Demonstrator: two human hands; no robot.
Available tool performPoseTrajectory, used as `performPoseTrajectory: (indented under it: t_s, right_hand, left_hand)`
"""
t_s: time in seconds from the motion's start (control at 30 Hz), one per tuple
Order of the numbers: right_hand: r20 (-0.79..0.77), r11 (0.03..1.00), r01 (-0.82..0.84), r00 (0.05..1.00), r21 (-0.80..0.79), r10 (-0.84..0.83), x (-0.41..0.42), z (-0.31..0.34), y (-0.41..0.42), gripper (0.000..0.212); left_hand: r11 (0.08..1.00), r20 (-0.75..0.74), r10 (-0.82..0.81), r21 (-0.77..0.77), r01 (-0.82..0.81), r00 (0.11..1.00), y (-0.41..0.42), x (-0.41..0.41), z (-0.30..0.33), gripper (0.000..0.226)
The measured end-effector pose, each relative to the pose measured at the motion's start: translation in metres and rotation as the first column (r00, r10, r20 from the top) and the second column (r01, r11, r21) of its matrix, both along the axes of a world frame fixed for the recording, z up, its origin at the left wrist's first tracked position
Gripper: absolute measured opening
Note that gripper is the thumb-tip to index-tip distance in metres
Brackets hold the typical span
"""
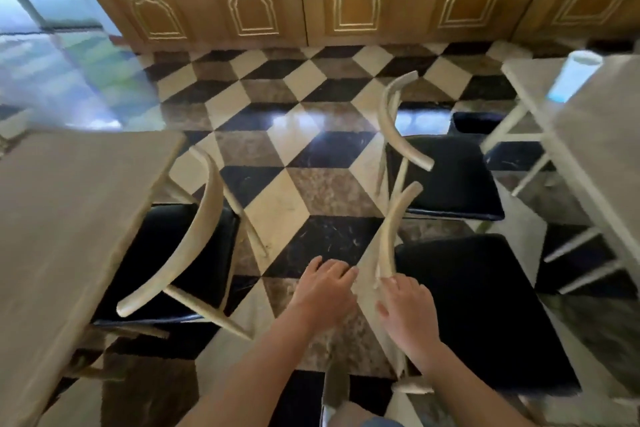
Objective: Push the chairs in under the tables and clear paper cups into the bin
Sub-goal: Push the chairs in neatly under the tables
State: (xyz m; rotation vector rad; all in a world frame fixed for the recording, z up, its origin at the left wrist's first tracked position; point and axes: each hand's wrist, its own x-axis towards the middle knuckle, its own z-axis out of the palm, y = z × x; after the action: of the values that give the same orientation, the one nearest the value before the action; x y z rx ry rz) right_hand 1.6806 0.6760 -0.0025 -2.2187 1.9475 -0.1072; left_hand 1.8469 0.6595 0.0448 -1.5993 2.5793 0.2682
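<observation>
Both hands, left hand (323,291) and right hand (408,308), lay with fingers loosely spread at the near chair's backrest (391,239), right of centre; an uneven shove might have skewed it against the right table (595,149).

We're looking down into a café or small restaurant dining room. Light-topped tables (65,204) line both sides of an aisle, each with matching cream-framed chairs (180,246) on black padded seats. The floor (298,156) is glossy tile in a black, white and brown cube pattern. Along the far wall runs a long wooden counter (356,7) with carved arch panels. A pale cup (575,76) stands near the far edge of the right-hand table.
</observation>
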Motion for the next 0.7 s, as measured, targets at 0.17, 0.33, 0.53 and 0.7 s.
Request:
performPoseTrajectory:
  t_s: [0.17, 0.33, 0.53, 0.7]
  right_hand:
    - [0.07, 0.986, 0.166, 0.984, -0.023, -0.164, 0.009, -0.01, -0.033, 0.031]
    - [0.025, 0.951, 0.299, 0.954, -0.081, -0.298, 0.009, -0.015, -0.061, 0.017]
    - [-0.052, 0.848, 0.53, 0.847, -0.007, -0.529, 0.001, -0.03, -0.055, 0.039]
    - [-0.044, 0.653, 0.756, 0.655, 0.049, -0.754, 0.02, -0.036, -0.05, 0.059]
  left_hand:
    - [0.985, -0.006, -0.171, 0.028, 0.171, 0.985, -0.058, 0.003, 0.002, 0.048]
    - [0.95, -0.029, -0.312, 0.02, 0.312, 0.95, -0.11, 0.0, -0.008, 0.048]
    - [0.815, -0.039, -0.576, 0.047, 0.577, 0.817, -0.157, -0.036, -0.032, 0.045]
    - [0.595, -0.001, -0.8, 0.138, 0.792, 0.601, -0.189, -0.065, -0.046, 0.053]
